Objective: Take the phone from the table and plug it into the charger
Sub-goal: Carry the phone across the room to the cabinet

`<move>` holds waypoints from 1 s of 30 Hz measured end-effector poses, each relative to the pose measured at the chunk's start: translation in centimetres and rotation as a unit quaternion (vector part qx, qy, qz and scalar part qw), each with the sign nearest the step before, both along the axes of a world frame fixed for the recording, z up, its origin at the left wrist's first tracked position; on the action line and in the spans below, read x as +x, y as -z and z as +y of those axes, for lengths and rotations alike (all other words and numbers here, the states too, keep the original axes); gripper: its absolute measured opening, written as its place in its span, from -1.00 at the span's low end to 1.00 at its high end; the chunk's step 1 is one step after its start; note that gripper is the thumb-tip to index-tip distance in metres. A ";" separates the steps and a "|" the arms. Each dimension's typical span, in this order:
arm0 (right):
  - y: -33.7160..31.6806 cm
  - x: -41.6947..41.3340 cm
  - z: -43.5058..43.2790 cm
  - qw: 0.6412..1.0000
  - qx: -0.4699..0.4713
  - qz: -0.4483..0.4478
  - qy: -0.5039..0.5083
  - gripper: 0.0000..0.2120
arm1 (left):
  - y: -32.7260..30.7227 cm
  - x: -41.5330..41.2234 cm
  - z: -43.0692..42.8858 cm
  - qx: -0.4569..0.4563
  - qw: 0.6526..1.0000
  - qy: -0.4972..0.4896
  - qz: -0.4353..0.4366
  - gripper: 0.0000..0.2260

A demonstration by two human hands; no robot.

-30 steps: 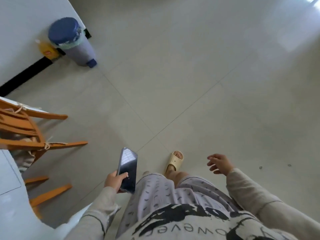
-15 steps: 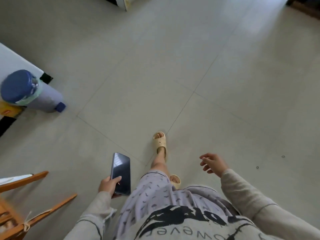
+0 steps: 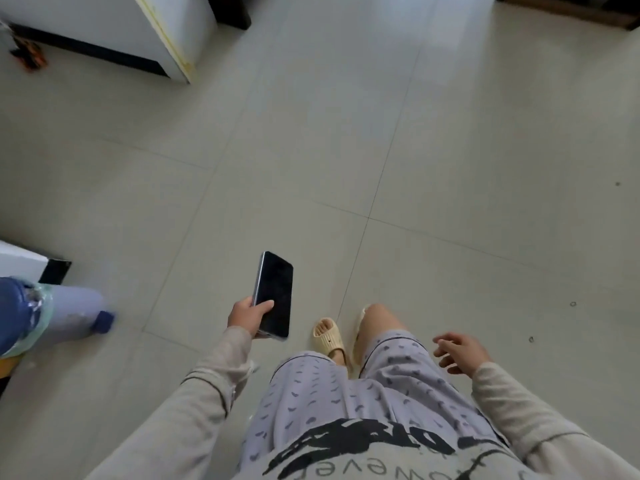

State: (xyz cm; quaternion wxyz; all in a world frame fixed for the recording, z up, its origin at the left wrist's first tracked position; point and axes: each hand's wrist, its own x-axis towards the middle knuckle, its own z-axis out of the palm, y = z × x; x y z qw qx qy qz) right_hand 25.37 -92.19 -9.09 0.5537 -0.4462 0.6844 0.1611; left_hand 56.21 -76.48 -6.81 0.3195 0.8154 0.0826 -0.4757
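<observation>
My left hand (image 3: 246,317) grips the lower end of a black phone (image 3: 274,293), screen up and dark, held out in front of my body over the tiled floor. To the right, my right hand (image 3: 460,353) hangs at hip height with its fingers loosely spread and nothing in it. No charger or table shows in the head view. My legs in patterned shorts and cream slippers (image 3: 329,336) are below, mid-step.
A blue-lidded bin with a plastic liner (image 3: 38,317) stands at the left edge by a white wall corner (image 3: 20,263). A white wall corner or cabinet with a black base (image 3: 166,32) sits at the top left. Pale tiled floor (image 3: 381,150) stretches ahead.
I have walked forward and turned: the wooden chair is out of sight, the bin slid to the left edge, and a white corner appeared ahead. The phone stays in my left hand.
</observation>
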 end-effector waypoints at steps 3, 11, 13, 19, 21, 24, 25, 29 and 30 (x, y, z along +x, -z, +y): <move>0.5 1.9 -3.3 1.000 0.002 0.005 0.011 -0.73 | 0.0 1.7 -4.2 -0.006 1.000 0.004 0.013 -0.97; 1.6 9.9 -15.9 0.999 0.013 -0.018 -0.032 -0.73 | 1.4 5.6 -12.6 0.048 0.998 -0.015 0.023 -0.75; 1.3 12.5 -19.6 0.998 0.012 -0.036 -0.052 -0.73 | 1.9 6.5 -14.2 0.065 0.997 -0.036 0.027 -0.70; -0.1 19.4 -28.3 0.989 -0.009 -0.089 -0.120 -0.79 | 2.5 9.4 -18.6 0.092 0.990 -0.102 0.031 -0.69; -0.5 21.3 -30.6 0.987 -0.016 -0.102 -0.124 -0.83 | 2.5 10.4 -20.2 0.096 0.989 -0.107 0.036 -0.70; -0.4 24.1 -33.9 0.986 -0.015 -0.100 -0.136 -0.83 | 2.7 12.8 -23.0 0.103 0.989 -0.100 0.041 -0.71; -0.4 24.9 -34.7 0.986 -0.013 -0.096 -0.137 -0.82 | 2.8 13.7 -23.8 0.105 0.989 -0.093 0.039 -0.71; 0.7 28.5 -39.4 0.989 -0.007 -0.064 -0.135 -0.75 | 3.8 19.1 -28.9 0.111 0.990 -0.077 0.027 -0.72; 0.8 29.1 -40.3 0.990 -0.006 -0.054 -0.130 -0.74 | 3.8 20.4 -30.4 0.111 0.990 -0.078 0.023 -0.72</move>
